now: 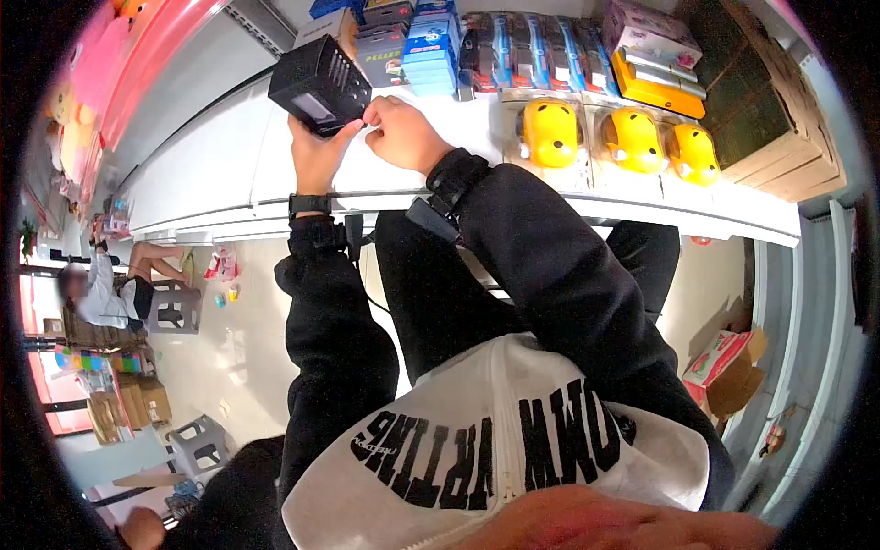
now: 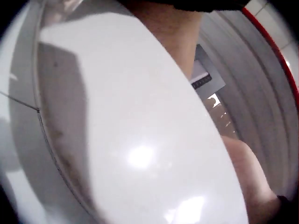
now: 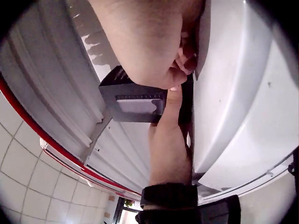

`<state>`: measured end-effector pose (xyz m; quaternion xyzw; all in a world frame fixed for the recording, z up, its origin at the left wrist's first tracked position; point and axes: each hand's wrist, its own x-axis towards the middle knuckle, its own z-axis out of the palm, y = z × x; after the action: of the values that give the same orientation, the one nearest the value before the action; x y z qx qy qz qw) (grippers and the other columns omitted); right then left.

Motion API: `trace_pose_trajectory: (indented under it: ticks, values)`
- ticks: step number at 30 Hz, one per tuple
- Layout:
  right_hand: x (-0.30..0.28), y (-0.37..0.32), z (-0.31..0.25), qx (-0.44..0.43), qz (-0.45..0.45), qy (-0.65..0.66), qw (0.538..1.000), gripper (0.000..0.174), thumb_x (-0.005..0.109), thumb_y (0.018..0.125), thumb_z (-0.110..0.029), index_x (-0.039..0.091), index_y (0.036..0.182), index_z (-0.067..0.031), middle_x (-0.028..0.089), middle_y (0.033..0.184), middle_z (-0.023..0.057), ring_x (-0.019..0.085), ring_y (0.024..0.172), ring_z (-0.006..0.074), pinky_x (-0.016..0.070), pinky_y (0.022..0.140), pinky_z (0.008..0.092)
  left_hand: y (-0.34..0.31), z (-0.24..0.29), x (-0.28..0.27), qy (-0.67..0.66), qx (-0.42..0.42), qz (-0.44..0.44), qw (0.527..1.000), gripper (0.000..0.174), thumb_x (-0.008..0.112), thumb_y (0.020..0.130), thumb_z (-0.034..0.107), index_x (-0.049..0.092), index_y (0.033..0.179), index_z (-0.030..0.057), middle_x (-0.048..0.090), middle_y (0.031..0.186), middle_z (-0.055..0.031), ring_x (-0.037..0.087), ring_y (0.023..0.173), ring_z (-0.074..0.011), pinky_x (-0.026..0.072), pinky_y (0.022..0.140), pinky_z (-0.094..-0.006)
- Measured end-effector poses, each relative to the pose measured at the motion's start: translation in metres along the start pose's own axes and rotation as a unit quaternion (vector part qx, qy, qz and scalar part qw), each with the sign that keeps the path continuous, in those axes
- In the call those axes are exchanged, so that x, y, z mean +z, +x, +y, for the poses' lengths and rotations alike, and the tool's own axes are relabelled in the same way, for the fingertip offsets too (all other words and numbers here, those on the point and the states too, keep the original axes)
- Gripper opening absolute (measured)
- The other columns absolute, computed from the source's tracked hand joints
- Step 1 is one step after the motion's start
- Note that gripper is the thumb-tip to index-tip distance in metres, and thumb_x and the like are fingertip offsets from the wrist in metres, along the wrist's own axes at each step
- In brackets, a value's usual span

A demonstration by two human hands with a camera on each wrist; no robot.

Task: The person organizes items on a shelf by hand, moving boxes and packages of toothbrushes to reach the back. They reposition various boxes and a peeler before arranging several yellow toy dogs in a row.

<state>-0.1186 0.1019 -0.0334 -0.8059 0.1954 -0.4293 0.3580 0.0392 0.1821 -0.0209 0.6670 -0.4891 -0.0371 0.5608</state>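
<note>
A black box [image 1: 321, 87] with a pale window on one side is held up at a tilt over the white shelf, and its window side shows in the right wrist view [image 3: 138, 105]. My left hand [image 1: 318, 158] grips it from below, the thumb along its near side. With curled fingers, my right hand [image 1: 406, 135] pinches at the box's near right corner, close to the left thumb; the fingertips are partly hidden. In the left wrist view a white surface covers much of the box [image 2: 204, 77] and both hands.
Yellow figures in clear packs [image 1: 553, 133] stand on the white shelf [image 1: 220, 165] to the right. Behind them are blue packs [image 1: 431, 50], hanging-type packs [image 1: 541, 50] and a large brown carton [image 1: 779, 128]. A person [image 1: 110, 298] sits at the far left.
</note>
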Motion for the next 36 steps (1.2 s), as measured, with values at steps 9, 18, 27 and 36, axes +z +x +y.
trace_pose_trajectory:
  ticks: [9, 18, 27, 36]
  values:
    - [-0.002, -0.004, -0.002, -0.013, 0.000, -0.003, 1.000, 0.020, 0.064, 0.074, -0.005, 0.059, 0.093, -0.0003, 0.062, 0.088, 0.0161, 0.063, 0.084, 0.0323, 0.0515, 0.076, 0.0383, 0.002, -0.015, -0.001, 0.040, 0.023, 0.025, 0.999, 0.088, 0.092, 0.060, 0.034, 0.045, 0.123, -0.0072, 0.067, 0.106, -0.0194, 0.066, 0.095, -0.0254, 0.0519, 0.084, -0.0335]
    - [-0.019, -0.024, -0.006, -0.071, -0.019, 0.016, 0.997, 0.014, 0.066, 0.071, -0.007, 0.063, 0.084, -0.0045, 0.062, 0.080, 0.0122, 0.063, 0.077, 0.0294, 0.0508, 0.070, 0.0382, -0.001, 0.004, -0.005, 0.136, -0.029, 0.001, 0.990, 0.087, 0.092, 0.059, 0.038, 0.047, 0.119, -0.0070, 0.067, 0.105, -0.0200, 0.066, 0.096, -0.0288, 0.0514, 0.084, -0.0351]
    - [-0.058, -0.051, -0.023, -0.006, -0.147, 0.084, 0.986, 0.011, 0.067, 0.075, -0.011, 0.068, 0.084, -0.0057, 0.066, 0.078, 0.0084, 0.065, 0.072, 0.0222, 0.0504, 0.067, 0.0332, -0.011, -0.016, -0.009, 0.179, -0.012, -0.005, 0.984, 0.112, 0.088, 0.060, 0.050, 0.035, 0.131, -0.0173, 0.057, 0.122, -0.0291, 0.058, 0.115, -0.0354, 0.0457, 0.096, -0.0364]
    - [-0.082, -0.075, -0.029, -0.040, -0.150, 0.088, 0.984, 0.010, 0.066, 0.076, -0.009, 0.066, 0.085, -0.0053, 0.062, 0.077, 0.0082, 0.063, 0.071, 0.0209, 0.0496, 0.066, 0.0317, -0.039, 0.007, -0.009, 0.467, -0.127, -0.038, 0.874, 0.115, 0.046, 0.074, 0.085, 0.034, 0.143, -0.0063, 0.034, 0.150, -0.0236, 0.026, 0.143, -0.0331, 0.0193, 0.114, -0.0492]
